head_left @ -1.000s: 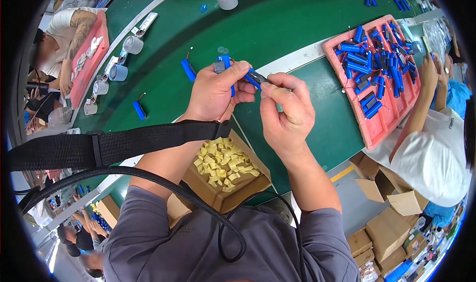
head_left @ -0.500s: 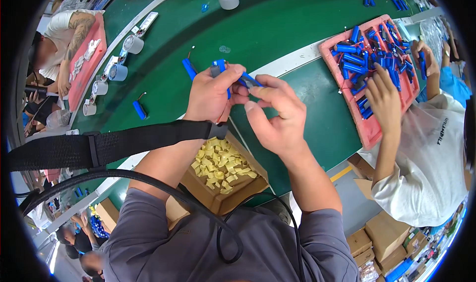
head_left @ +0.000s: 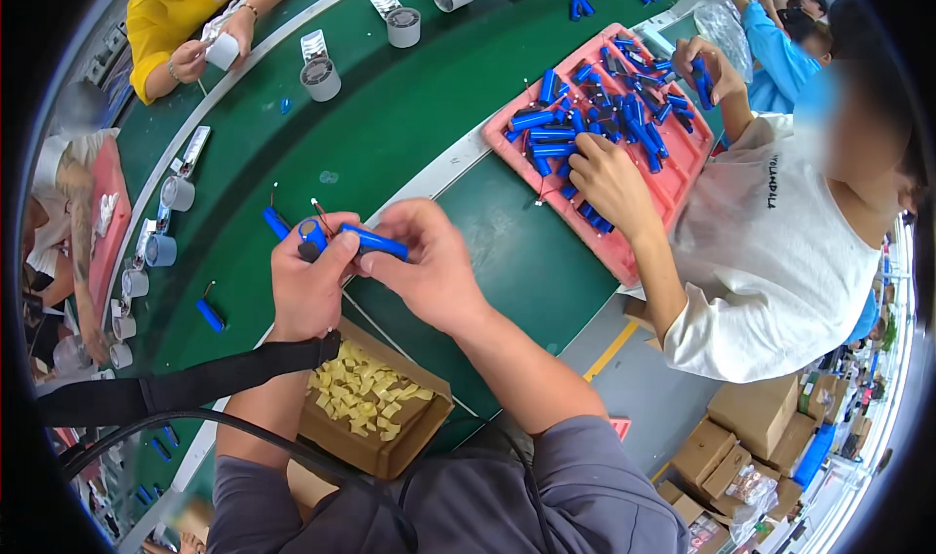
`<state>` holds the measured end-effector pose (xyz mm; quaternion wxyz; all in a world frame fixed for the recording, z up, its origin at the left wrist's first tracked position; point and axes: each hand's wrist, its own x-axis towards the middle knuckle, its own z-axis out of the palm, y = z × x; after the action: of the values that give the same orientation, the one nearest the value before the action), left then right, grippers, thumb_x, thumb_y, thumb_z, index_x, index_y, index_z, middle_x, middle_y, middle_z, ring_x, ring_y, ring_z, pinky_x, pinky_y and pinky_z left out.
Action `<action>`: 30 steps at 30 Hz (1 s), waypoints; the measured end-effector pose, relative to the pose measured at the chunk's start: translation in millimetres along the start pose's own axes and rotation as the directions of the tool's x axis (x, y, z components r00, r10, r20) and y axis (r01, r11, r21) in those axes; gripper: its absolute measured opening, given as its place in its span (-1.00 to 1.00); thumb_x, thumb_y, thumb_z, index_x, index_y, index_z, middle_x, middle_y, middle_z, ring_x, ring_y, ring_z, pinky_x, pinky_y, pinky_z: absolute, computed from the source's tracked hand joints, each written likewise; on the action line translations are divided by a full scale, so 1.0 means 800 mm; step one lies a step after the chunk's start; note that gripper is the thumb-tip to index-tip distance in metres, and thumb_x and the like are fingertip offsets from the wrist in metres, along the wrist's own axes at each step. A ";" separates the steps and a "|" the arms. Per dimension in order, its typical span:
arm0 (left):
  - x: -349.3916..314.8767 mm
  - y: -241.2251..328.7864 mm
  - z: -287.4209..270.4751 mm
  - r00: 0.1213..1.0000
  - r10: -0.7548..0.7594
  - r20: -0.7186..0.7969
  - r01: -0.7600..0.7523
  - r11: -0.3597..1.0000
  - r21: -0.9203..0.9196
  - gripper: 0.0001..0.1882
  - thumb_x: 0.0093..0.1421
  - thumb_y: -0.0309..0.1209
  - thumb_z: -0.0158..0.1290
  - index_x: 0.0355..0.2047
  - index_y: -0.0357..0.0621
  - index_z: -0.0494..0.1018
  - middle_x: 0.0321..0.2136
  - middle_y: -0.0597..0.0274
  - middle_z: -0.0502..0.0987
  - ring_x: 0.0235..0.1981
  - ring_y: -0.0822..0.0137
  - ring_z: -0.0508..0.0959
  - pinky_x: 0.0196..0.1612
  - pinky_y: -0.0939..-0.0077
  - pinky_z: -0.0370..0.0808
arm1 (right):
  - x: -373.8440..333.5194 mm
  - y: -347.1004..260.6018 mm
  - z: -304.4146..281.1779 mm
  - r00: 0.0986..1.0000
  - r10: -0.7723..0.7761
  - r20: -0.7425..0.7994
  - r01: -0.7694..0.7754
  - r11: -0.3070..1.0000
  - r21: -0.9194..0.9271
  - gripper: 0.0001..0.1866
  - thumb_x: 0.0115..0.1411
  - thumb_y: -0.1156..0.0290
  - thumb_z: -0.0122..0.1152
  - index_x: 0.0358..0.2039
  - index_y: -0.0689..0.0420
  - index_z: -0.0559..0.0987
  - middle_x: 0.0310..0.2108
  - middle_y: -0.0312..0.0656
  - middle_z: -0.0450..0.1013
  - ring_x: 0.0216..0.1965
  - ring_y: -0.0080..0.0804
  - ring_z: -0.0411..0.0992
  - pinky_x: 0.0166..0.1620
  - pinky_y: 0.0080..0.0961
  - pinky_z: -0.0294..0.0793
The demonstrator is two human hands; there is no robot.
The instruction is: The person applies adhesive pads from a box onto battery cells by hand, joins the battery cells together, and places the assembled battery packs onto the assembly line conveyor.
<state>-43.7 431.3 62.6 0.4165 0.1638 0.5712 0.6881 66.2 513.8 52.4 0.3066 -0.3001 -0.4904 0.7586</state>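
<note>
In front of me, over the green work surface, my left hand [head_left: 310, 283] is closed around a blue cylindrical battery [head_left: 312, 234] whose round end faces up. My right hand [head_left: 434, 267] pinches a second blue battery [head_left: 378, 241] that lies nearly level, its left end against my left thumb. Thin red and dark wires with a small white connector [head_left: 316, 204] rise between the two cells. Whether the cells are joined is hidden by my fingers. Just beyond my left hand a loose blue battery [head_left: 276, 222] rests on the green surface.
Below my hands sits a cardboard box [head_left: 429, 435] of yellow pieces [head_left: 366, 390]. At right, a co-worker's hand [head_left: 612, 176] reaches into a pink tray [head_left: 624, 269] of blue batteries. White round devices [head_left: 321, 78] line the belt. A black strap [head_left: 185, 390] crosses my left forearm.
The view has swung, so the scene sits further left and the tray nearer. My right fingers, spread around the battery before, now close on it. The battery has turned more level.
</note>
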 end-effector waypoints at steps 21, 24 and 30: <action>0.018 -0.002 0.003 0.985 -0.175 -0.002 0.173 0.979 -0.112 -0.81 0.15 -0.39 0.08 -0.32 -0.28 0.45 -0.51 0.22 0.49 -0.57 0.47 0.48 -0.51 0.65 0.47 | 0.003 0.000 -0.028 0.963 0.226 0.150 -0.244 0.962 0.119 -0.71 0.09 0.47 0.18 -0.16 0.27 0.43 -0.36 -0.15 0.47 -0.46 -0.49 0.46 -0.56 -0.63 0.47; 0.021 0.001 0.002 0.981 -0.190 -0.037 0.190 0.982 -0.015 -0.70 0.20 -0.28 0.02 -0.24 -0.32 0.40 -0.51 0.20 0.49 -0.57 0.47 0.48 -0.53 0.63 0.43 | 0.005 0.008 -0.036 0.959 0.263 0.110 -0.282 0.929 0.239 -0.68 0.07 0.56 0.11 -0.13 0.27 0.39 -0.35 -0.14 0.44 -0.48 -0.45 0.46 -0.59 -0.62 0.47; 0.021 0.031 -0.065 0.962 -0.186 -0.201 0.156 0.975 -0.157 -0.58 0.23 -0.09 -0.05 -0.19 -0.26 0.35 -0.53 0.30 0.44 -0.64 0.54 0.36 -0.63 0.69 0.28 | 0.060 0.008 -0.040 0.918 0.388 0.076 -0.373 0.786 0.493 -0.63 -0.01 0.66 -0.02 -0.11 0.24 0.32 -0.41 -0.19 0.35 -0.49 -0.45 0.41 -0.56 -0.52 0.44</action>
<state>-99.9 410.5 66.0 0.4209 0.0093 0.5751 0.7014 59.2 566.1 28.0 0.2215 -0.3145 -0.2028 0.9005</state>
